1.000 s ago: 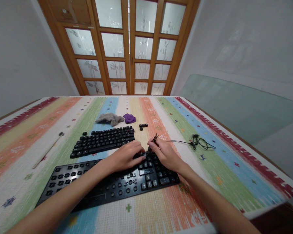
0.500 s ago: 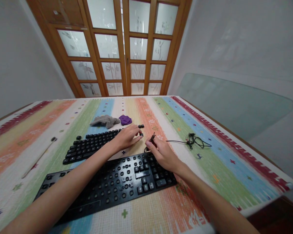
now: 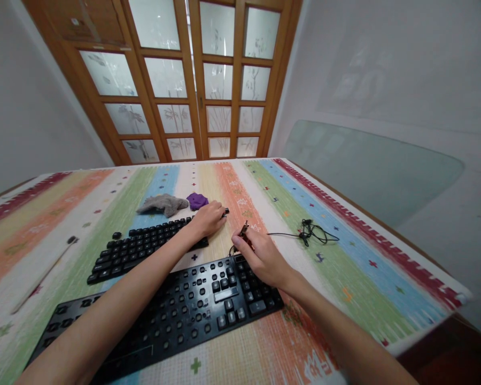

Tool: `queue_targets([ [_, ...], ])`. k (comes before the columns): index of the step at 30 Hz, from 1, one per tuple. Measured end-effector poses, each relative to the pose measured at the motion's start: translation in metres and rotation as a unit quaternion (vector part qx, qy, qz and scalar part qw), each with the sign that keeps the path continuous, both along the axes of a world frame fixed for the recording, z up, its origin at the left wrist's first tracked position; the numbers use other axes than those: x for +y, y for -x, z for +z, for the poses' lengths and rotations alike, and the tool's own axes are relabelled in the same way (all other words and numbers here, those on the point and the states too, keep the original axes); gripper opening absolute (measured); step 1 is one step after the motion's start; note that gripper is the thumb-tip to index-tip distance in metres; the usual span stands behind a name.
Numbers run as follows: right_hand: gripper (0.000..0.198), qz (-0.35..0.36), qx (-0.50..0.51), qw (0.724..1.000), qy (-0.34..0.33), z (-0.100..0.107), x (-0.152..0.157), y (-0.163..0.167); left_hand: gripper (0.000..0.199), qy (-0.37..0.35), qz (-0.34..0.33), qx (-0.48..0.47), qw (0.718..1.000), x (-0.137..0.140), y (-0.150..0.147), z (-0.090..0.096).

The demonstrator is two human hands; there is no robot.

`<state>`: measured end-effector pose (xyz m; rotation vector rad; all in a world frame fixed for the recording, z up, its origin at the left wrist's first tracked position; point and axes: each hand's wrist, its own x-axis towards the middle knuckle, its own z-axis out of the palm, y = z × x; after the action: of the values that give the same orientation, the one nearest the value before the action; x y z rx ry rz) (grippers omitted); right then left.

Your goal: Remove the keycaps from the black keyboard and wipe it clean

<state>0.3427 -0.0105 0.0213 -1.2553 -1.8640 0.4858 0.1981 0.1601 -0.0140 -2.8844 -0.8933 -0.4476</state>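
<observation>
L hand (image 3: pixel 211 218) half-hides small black keycap (image 3: pixel 226 210) nr crumpled purple cloth (image 3: pixel 197 201); can't tell if fingertips pinch it. R hand (image 3: pixel 262 254) pinches thin dark tool (image 3: pixel 244 230), lower end hidden. L forearm covers much of part-stripped black plastic keyboard (image 3: pixel 180 318), flat on striped tablecloth (image 3: pixel 364 289), which runs wide btwn R forearm & R table edge, past coiled black cable (image 3: pixel 315 233).

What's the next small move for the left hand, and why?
Probably open the left hand beside the loose keycap, releasing any cap it holds: it is at that keycap, beyond the partly stripped keyboard, and a block of detached keycaps lies nearby. Whether its grip holds anything is hidden.
</observation>
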Motion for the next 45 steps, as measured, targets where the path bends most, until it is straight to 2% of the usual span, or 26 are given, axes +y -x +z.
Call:
queue_targets([
  [15, 0.026, 0.002, -0.006, 1.0, -0.001, -0.001, 0.0, 0.001, 0.013, -0.004, 0.025, 0.0, 1.0, -0.001, 0.002, 0.001],
  [23, 0.028, 0.005, 0.016, 1.0, -0.008, -0.003, 0.002, -0.005, 0.01, -0.002, 0.027, -0.008, 1.0, -0.008, 0.013, 0.012],
  [30, 0.028, 0.049, 0.003, 0.999, 0.014, 0.0, 0.004, -0.015, 0.014, 0.015, -0.004, -0.013, 1.0, -0.047, 0.037, 0.019],
  [35, 0.029, 0.078, -0.001, 0.996, 0.038, -0.005, 0.005, -0.016, 0.016, 0.086, -0.045, -0.036, 0.995, -0.089, 0.054, 0.016],
  [39, 0.031, 0.091, -0.011, 0.995, 0.04, -0.005, 0.006, -0.018, 0.017, 0.12, -0.038, -0.055, 0.991, -0.109, 0.062, 0.007],
  [42, 0.035, 0.092, -0.004, 0.995, 0.037, -0.003, 0.008, -0.022, 0.023, 0.128, -0.025, -0.073, 0.989, -0.115, 0.063, -0.004],
  [45, 0.035, 0.105, 0.008, 0.992, 0.064, -0.004, 0.01, -0.024, 0.028, 0.131, -0.023, -0.079, 0.988, -0.117, 0.062, -0.011],
])
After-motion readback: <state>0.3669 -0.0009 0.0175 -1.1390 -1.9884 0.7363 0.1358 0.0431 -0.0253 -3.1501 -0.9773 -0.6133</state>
